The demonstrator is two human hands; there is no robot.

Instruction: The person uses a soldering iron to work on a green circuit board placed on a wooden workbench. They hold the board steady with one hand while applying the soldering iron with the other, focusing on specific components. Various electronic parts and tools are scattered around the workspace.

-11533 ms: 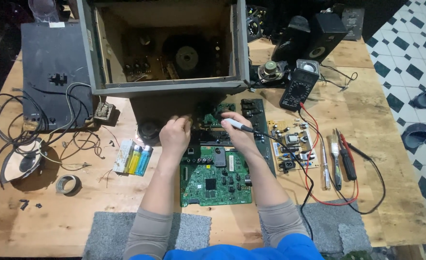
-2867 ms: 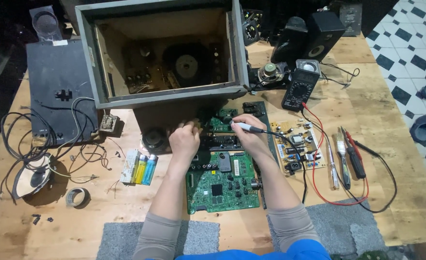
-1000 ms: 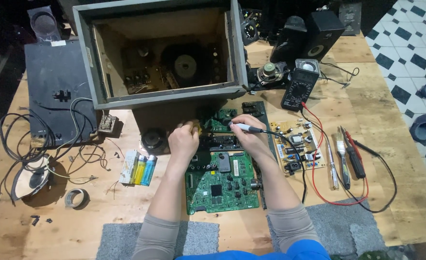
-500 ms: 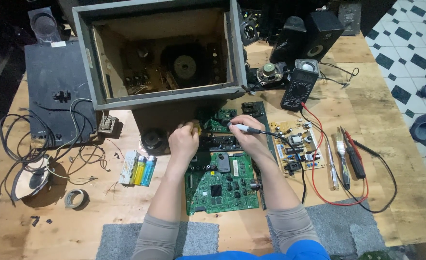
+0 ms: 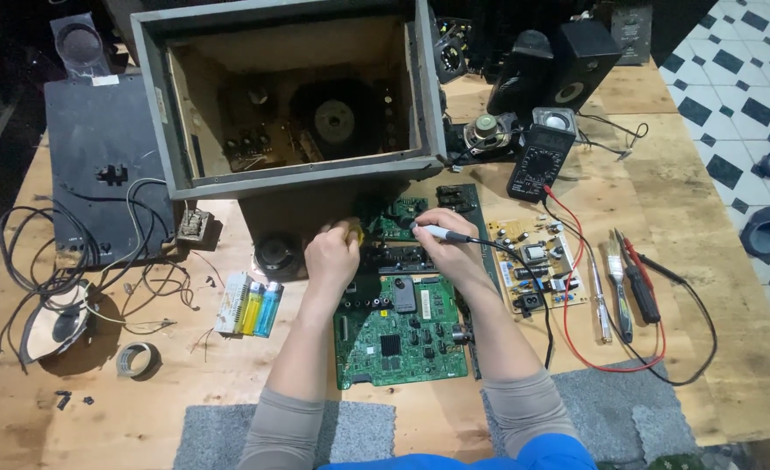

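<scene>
1. Head view, hands: the right hand (image 5: 448, 246) has its fingers closed round a slim grey pen-shaped soldering tool (image 5: 437, 231), tip turned left onto the upper edge of the green rectangular circuit board (image 5: 400, 331). The grip is pencil-like, probably for fine control.
2. The left hand (image 5: 332, 255) rests on the same board edge, fingers curled narrow around something small and yellowish (image 5: 353, 231); what it is cannot be told. It sits just beside the tool tip, likely feeding or steadying.
3. The board lies flat on the wooden tabletop (image 5: 689, 226), directly before the person, under the front of the large open grey speaker cabinet (image 5: 289, 96).
4. To the right: a tan smaller circuit board (image 5: 537, 274), a black handheld multimeter (image 5: 540, 161) with red and black leads (image 5: 611, 348), and screwdrivers (image 5: 620, 283), within the right hand's reach.
5. To the left: coloured lighters (image 5: 258, 307), a roll of tape (image 5: 137, 359), loose wires (image 5: 71, 270) and a flat black panel (image 5: 97, 183).
6. Room: checked tile floor (image 5: 733, 96) on the right; grey mats (image 5: 620, 409) at the near tabletop edge.
</scene>
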